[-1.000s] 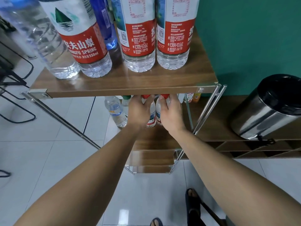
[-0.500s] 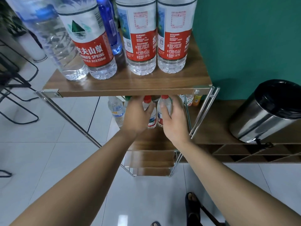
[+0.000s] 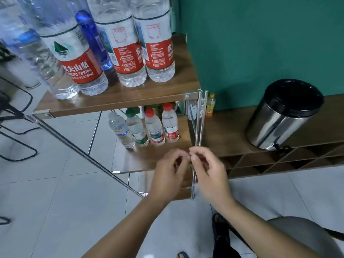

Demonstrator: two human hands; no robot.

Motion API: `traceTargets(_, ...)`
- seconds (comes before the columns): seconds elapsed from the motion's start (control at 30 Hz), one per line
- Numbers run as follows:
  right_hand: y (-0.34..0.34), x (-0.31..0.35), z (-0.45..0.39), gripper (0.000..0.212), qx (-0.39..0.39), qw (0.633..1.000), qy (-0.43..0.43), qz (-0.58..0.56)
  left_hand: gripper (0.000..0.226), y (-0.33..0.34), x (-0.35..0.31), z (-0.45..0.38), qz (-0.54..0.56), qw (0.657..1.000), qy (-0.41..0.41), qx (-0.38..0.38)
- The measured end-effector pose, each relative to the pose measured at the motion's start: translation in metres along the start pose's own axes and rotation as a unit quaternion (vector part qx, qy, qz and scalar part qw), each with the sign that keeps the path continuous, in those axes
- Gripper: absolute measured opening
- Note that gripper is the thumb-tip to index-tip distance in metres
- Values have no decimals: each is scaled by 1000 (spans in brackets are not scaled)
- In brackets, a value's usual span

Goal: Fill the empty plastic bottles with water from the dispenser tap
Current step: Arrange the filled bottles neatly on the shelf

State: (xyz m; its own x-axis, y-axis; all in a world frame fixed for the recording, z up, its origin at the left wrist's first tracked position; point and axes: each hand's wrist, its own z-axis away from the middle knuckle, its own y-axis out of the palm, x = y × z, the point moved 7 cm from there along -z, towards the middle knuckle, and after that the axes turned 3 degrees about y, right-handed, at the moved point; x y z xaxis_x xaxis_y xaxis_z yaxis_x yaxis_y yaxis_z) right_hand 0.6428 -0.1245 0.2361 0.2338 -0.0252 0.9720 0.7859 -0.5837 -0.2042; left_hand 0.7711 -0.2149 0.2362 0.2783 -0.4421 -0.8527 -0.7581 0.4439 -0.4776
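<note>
Four small plastic bottles stand in a row on the lower wooden shelf [image 3: 149, 159]: two red-capped ones [image 3: 154, 127] [image 3: 170, 125], a green-capped one [image 3: 136, 129] and a clear one [image 3: 121, 130]. My left hand [image 3: 168, 172] and my right hand [image 3: 208, 170] hover in front of that shelf, fingers loosely curled, fingertips close together, holding nothing. Several larger red-labelled bottles [image 3: 81, 58] with water stand on the top shelf [image 3: 130, 99]. The steel dispenser [image 3: 283, 116] with a black lid sits at the right, its tap [image 3: 281, 148] low at the front.
The rack's metal legs [image 3: 199, 127] run down just behind my hands. A slim blue bottle [image 3: 93, 40] stands among the top ones. The dispenser rests on a low wooden cabinet [image 3: 232, 135] against a green wall. Black chair legs [image 3: 16, 127] stand left, a grey seat [image 3: 307, 235] lower right.
Both hands have let go of the two red-capped bottles on the lower shelf and pulled back toward me, empty. The view has tilted so the lower shelf shows fully.
</note>
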Motion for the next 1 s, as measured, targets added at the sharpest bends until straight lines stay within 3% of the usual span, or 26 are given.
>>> traceTargets(0.1,-44,-22,-5,16,-43,999,13,14,15,45,-17,-4,29,998,-2,55)
traceTargets(0.23,-102,-38,-33,15,-89,995,19,32,15,109,-32,-28,106,992,-42,48)
traceTargets(0.43,-159,-75,-118,18,-91,993,37,67,14,186,-20,-112,97,984,-127,-74)
traceTargets(0.53,-174,-106,-170,19,-87,993,48,65,11,221,8,-152,105,970,-190,-112)
traceTargets(0.7,-168,-172,-277,22,-56,995,44,69,31,245,76,-234,69,948,-271,-154)
traceTargets(0.83,-146,-228,-357,29,-23,995,23,98,18,240,135,-294,12,938,-304,-166)
traceTargets(1.0,-118,-283,-436,48,19,987,56,150,56,224,208,-370,-78,928,-326,-163)
